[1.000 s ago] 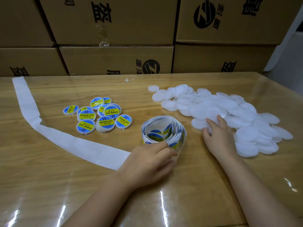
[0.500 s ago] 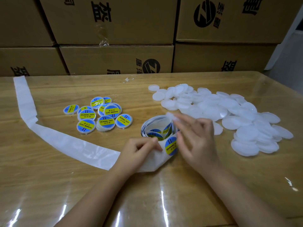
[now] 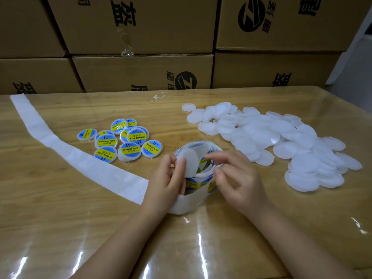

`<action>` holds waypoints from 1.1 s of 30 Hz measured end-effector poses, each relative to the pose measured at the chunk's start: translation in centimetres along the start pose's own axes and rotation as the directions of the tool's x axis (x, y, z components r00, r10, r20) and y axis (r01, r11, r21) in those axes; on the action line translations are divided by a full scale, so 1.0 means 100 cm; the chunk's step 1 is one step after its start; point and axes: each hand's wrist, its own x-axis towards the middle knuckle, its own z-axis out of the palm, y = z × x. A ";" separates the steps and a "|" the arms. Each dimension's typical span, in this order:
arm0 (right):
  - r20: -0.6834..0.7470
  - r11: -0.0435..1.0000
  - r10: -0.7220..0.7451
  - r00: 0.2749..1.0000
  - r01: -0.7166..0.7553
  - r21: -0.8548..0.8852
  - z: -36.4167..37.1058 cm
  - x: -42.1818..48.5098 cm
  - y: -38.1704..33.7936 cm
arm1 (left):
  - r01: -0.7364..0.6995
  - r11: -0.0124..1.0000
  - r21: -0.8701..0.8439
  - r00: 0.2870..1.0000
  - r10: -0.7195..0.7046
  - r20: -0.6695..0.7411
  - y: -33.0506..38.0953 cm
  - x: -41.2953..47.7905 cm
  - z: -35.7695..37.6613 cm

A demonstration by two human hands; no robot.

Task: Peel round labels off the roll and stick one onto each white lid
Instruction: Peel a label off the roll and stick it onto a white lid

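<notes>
White lid (image 3: 190,162), plain, round and translucent, pinched on edge between thumb and fingers of the left hand (image 3: 168,178), just above the blue-and-yellow label roll (image 3: 193,185) on the table (image 3: 60,218); right hand (image 3: 236,183) close beside, fingers half curled, grasp not discernible; unlabelled lids (image 3: 302,164) heaped at right.

Wooden desk (image 3: 60,208) under a glossy clear cover with light glare near its front edge, stacked brown cardboard boxes (image 3: 141,27) with black print behind its far edge, pale wall (image 3: 360,57) at far right
</notes>
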 end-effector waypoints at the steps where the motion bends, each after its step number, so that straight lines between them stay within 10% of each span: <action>1: 0.002 0.998 0.049 0.999 -0.049 -0.031 -0.003 0.001 0.006 | -0.033 0.998 0.059 0.999 0.033 -0.004 0.000 -0.001 0.000; 14: 0.302 0.992 0.128 0.945 -0.118 -0.050 -0.008 -0.004 0.024 | -0.121 0.922 0.369 0.964 0.198 -0.179 0.001 0.005 -0.021; 27: 0.208 0.990 0.134 0.969 -0.121 -0.075 0.005 -0.005 0.010 | -0.391 0.372 0.842 0.762 0.644 0.069 0.020 -0.004 -0.002; 33: 0.193 0.996 0.081 0.978 -0.074 -0.043 0.007 -0.005 0.000 | -0.347 0.344 0.872 0.772 0.633 0.057 0.020 0.002 -0.007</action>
